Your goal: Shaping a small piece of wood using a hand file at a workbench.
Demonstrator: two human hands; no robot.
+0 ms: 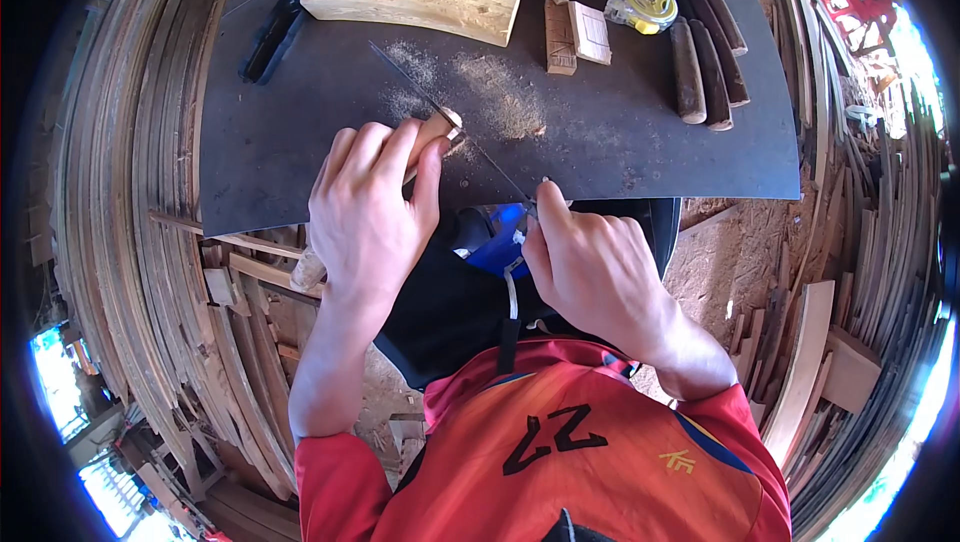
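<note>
My left hand [368, 197] is closed around a small wooden piece [436, 128] near the table's front edge, its cut end pointing up and right. My right hand [592, 257] grips a saw, whose handle is hidden inside the fingers. The saw's thin, dark blade [503, 174] shows edge-on. It slants up and left from the right fist, crosses at the end of the wooden piece, and its tip lies over the table. Pale sawdust [505, 97] is scattered on the dark tabletop [310, 122] just beyond my hands.
Beyond the sawdust lie a curved pale timber [415, 4], a black tool [272, 39], two small wood blocks [575, 37] and a yellow tape measure [645, 2]. Several wooden-handled tools [708, 67] lie at the right. Stacked wood strips [140, 142] line both sides.
</note>
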